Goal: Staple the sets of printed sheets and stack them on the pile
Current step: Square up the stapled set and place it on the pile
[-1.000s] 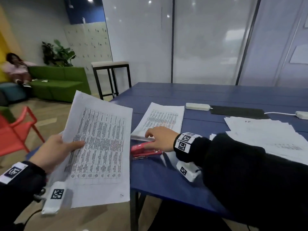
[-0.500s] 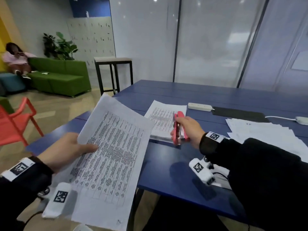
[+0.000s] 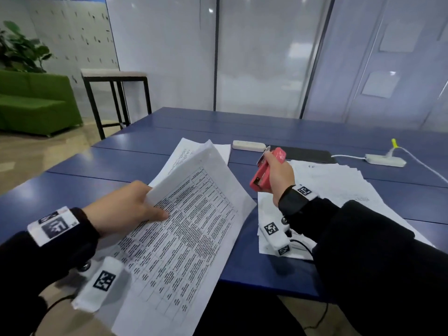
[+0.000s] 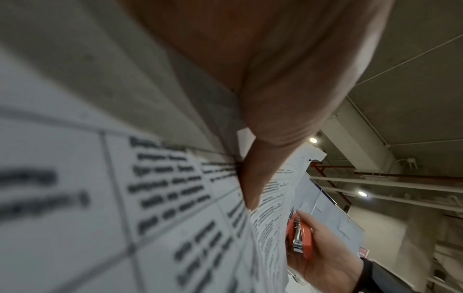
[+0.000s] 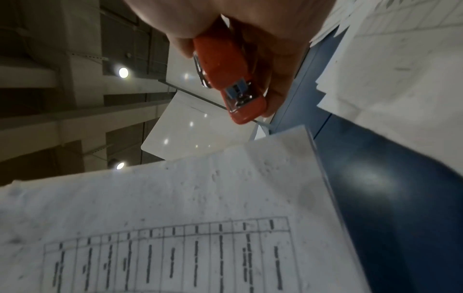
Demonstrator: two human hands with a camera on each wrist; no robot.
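The left hand [image 3: 126, 209] reaches forward from a dark sleeve with its thumb laid flat across the printed sheets [image 3: 191, 229] it grips, while the right hand [image 3: 278, 175], raised beside it and turned thumb-up, has its fingers curled round the red stapler [image 3: 264, 173], wrist bent back

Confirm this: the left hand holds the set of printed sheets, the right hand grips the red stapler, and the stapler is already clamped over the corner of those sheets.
Not quite. The red plastic stapler is not clamped on the white printed sheets; the right hand holds it in the air beside them, apart from the paper, as the head view shows. The left hand does hold the sheets.
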